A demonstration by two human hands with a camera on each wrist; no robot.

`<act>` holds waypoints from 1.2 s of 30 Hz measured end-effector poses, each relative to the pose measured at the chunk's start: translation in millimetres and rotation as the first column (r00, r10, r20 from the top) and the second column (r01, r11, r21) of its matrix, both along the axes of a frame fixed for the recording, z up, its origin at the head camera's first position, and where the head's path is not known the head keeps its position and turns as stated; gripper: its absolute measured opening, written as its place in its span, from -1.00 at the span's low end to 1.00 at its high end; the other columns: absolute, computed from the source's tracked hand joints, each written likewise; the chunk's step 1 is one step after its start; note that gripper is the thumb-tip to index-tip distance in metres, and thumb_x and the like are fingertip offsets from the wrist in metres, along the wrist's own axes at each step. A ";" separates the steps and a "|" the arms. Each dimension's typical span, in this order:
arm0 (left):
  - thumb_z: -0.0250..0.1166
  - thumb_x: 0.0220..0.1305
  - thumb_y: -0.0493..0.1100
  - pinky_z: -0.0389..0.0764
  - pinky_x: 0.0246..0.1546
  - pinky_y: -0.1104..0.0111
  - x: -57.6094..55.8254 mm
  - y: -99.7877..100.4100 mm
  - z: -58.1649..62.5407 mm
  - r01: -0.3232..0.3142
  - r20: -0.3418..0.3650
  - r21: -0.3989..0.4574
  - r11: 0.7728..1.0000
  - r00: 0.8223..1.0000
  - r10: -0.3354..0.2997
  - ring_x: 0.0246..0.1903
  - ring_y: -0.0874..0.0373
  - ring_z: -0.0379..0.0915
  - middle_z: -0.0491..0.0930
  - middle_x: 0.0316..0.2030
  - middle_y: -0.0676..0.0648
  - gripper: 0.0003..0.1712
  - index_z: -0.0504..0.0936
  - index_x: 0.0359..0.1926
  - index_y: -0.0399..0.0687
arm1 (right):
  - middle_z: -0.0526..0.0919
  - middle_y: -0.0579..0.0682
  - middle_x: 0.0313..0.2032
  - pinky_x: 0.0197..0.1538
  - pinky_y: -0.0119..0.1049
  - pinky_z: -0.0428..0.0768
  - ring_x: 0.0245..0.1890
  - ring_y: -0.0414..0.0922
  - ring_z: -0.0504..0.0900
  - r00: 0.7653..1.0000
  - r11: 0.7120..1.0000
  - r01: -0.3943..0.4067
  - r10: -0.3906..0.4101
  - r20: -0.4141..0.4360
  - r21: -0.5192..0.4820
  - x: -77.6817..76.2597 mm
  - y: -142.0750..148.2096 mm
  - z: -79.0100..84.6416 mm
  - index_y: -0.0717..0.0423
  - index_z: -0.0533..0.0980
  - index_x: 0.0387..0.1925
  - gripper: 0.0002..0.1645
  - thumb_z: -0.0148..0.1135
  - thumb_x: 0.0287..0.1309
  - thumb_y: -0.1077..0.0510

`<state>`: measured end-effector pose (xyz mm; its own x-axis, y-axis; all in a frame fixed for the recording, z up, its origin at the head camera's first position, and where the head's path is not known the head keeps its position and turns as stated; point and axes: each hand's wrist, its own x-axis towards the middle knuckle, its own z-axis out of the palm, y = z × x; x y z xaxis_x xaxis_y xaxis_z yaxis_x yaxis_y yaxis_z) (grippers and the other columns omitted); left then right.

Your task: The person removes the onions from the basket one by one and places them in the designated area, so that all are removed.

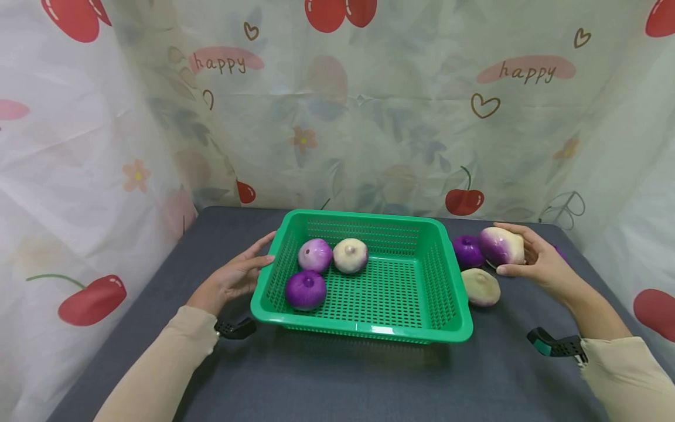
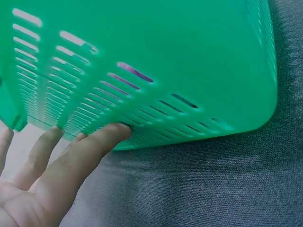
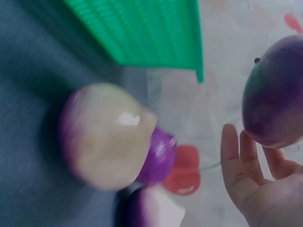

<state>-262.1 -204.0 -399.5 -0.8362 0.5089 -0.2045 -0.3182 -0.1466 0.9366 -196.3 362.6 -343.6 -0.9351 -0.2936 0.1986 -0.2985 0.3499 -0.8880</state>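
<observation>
My right hand (image 1: 545, 269) holds a purple-and-white turnip (image 1: 500, 246) between thumb and fingers, raised off the table to the right of a green plastic basket (image 1: 337, 326). In the right wrist view that turnip (image 3: 279, 92) shows its dark purple side. At the basket's left side, my left hand (image 1: 234, 278) rests with fingers extended, the fingertips touching the slotted wall (image 2: 189, 56). Inside the basket, towards the left, lie a pale purple turnip (image 1: 315, 255), a whitish one (image 1: 350, 256) and a deep purple one (image 1: 306, 291).
Beside the basket's right wall lie a deep purple turnip (image 1: 467, 252) and a cream-coloured one (image 1: 481, 287). A purple piece (image 1: 561, 253) shows behind my right hand, mostly hidden. The dark grey cloth-covered table (image 1: 327, 381) ends at a printed curtain (image 1: 369, 146).
</observation>
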 end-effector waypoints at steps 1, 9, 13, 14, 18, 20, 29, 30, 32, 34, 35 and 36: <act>0.00 0.49 -0.23 0.60 -0.06 0.04 0.0 0.1 0.0 0.001 0.000 0.001 1.000 1.000 -0.001 0.00 0.03 0.55 0.00 0.40 -0.33 -0.18 -0.21 0.53 0.41 | 0.36 -0.29 0.14 -0.12 -0.53 0.55 -0.03 -0.38 0.48 1.000 1.000 0.018 -0.018 0.005 0.000 1.1 3.3 -3.1 -0.08 0.18 0.43 -0.15 0.20 0.17 0.44; -0.01 0.50 -0.24 0.59 -0.05 0.03 -0.1 1.2 -0.2 0.004 -0.004 0.000 1.000 1.000 -0.004 0.01 0.03 0.54 0.01 0.40 -0.32 -0.19 -0.20 0.53 0.40 | 0.23 -0.29 0.08 -0.14 -0.56 0.54 -0.06 -0.36 0.40 0.985 0.984 0.160 -0.164 0.053 0.083 7.2 32.6 -30.4 -0.22 0.11 0.45 -0.15 0.21 0.24 0.29; 0.01 0.48 -0.24 0.59 -0.06 0.03 -0.3 1.7 -0.4 0.002 0.006 0.015 1.000 1.000 -0.002 0.01 0.02 0.55 0.01 0.40 -0.31 -0.18 -0.19 0.53 0.40 | 0.21 -0.31 0.02 -0.17 -0.61 0.49 -0.10 -0.39 0.37 0.973 0.969 0.227 -0.229 0.014 0.100 10.1 44.8 -47.2 -0.26 0.20 0.29 -0.21 0.30 0.15 0.32; 0.01 0.48 -0.25 0.59 -0.06 0.03 -0.1 1.6 -0.3 0.003 0.006 0.017 1.000 1.000 -0.003 0.01 0.02 0.55 0.03 0.39 -0.30 -0.18 -0.19 0.53 0.39 | 0.22 -0.30 0.01 -0.18 -0.61 0.48 -0.12 -0.41 0.39 0.972 0.969 0.233 -0.234 0.006 0.084 10.6 47.0 -51.1 -0.23 0.22 0.25 -0.22 0.31 0.11 0.36; 0.02 0.48 -0.25 0.60 -0.07 0.03 0.4 1.4 0.1 -0.001 0.011 0.025 1.000 1.000 0.001 0.00 0.02 0.55 0.08 0.36 -0.28 -0.17 -0.19 0.53 0.38 | 0.27 -0.29 -0.01 -0.18 -0.63 0.47 -0.15 -0.49 0.44 0.969 0.965 0.247 -0.246 -0.022 0.088 14.5 53.3 -64.0 -0.18 0.23 0.20 -0.20 0.35 0.03 0.42; 0.03 0.47 -0.25 0.60 -0.06 0.03 0.7 1.2 0.3 -0.001 0.013 0.026 1.000 1.000 0.001 0.00 0.02 0.55 0.06 0.37 -0.29 -0.17 -0.19 0.53 0.38 | 0.27 -0.24 0.02 -0.19 -0.64 0.43 -0.14 -0.52 0.41 0.965 0.956 0.261 -0.261 -0.016 0.134 17.2 56.2 -68.2 -0.12 0.21 0.25 -0.19 0.36 0.04 0.37; 0.05 0.47 -0.24 0.59 -0.06 0.03 0.5 0.0 0.1 -0.007 0.020 0.028 1.000 1.000 0.006 0.01 0.01 0.55 -0.01 0.41 -0.32 -0.15 -0.21 0.53 0.38 | 0.17 0.22 0.22 -0.18 -0.59 0.28 -0.07 -0.56 0.20 0.950 0.903 0.283 -0.309 0.031 0.324 22.2 60.2 -82.7 0.02 0.07 0.43 0.00 0.43 0.07 0.12; 0.05 0.46 -0.25 0.60 -0.06 0.03 0.4 -0.1 0.0 -0.008 0.021 0.030 1.000 1.000 0.008 0.01 0.01 0.55 0.03 0.39 -0.31 -0.15 -0.20 0.53 0.38 | 0.16 0.21 0.22 -0.16 -0.56 0.26 -0.06 -0.56 0.18 0.950 0.902 0.283 -0.310 0.033 0.325 22.0 59.8 -83.9 0.02 0.07 0.43 0.01 0.44 0.06 0.12; 0.04 0.47 -0.25 0.60 -0.07 0.04 0.2 -0.3 -0.2 -0.010 0.023 0.033 0.999 1.000 0.010 0.00 0.01 0.55 0.12 0.34 -0.27 -0.15 -0.19 0.53 0.38 | 0.17 0.17 0.23 -0.15 -0.54 0.23 -0.05 -0.56 0.15 0.950 0.900 0.287 -0.312 0.025 0.330 20.9 59.5 -86.4 0.04 0.08 0.42 0.02 0.46 0.03 0.12; 0.03 0.47 -0.26 0.61 -0.08 0.04 -0.2 -0.4 -0.6 -0.010 0.022 0.035 0.999 1.000 0.010 0.00 0.02 0.56 0.19 0.29 -0.22 -0.16 -0.19 0.53 0.37 | 0.18 0.14 0.21 -0.15 -0.54 0.22 -0.05 -0.56 0.15 0.952 0.900 0.286 -0.306 0.010 0.328 19.6 59.1 -88.5 0.08 0.09 0.41 0.03 0.47 0.01 0.14; 0.03 0.47 -0.26 0.61 -0.08 0.04 -0.3 -0.5 -0.7 -0.010 0.020 0.035 0.999 1.000 0.009 -0.01 0.02 0.56 0.21 0.27 -0.20 -0.17 -0.18 0.53 0.37 | 0.19 0.13 0.21 -0.15 -0.55 0.22 -0.05 -0.56 0.15 0.953 0.902 0.285 -0.302 0.001 0.326 19.0 59.0 -89.5 0.09 0.09 0.41 0.03 0.48 0.00 0.16; 0.02 0.47 -0.27 0.61 -0.08 0.05 -0.4 -0.7 -0.8 -0.008 0.017 0.034 0.999 1.000 0.008 0.00 0.02 0.56 0.22 0.26 -0.19 -0.17 -0.18 0.53 0.37 | 0.19 0.12 0.20 -0.16 -0.58 0.22 -0.05 -0.56 0.16 0.955 0.905 0.282 -0.296 -0.006 0.319 18.3 58.9 -90.5 0.10 0.09 0.41 0.03 0.48 -0.01 0.18</act>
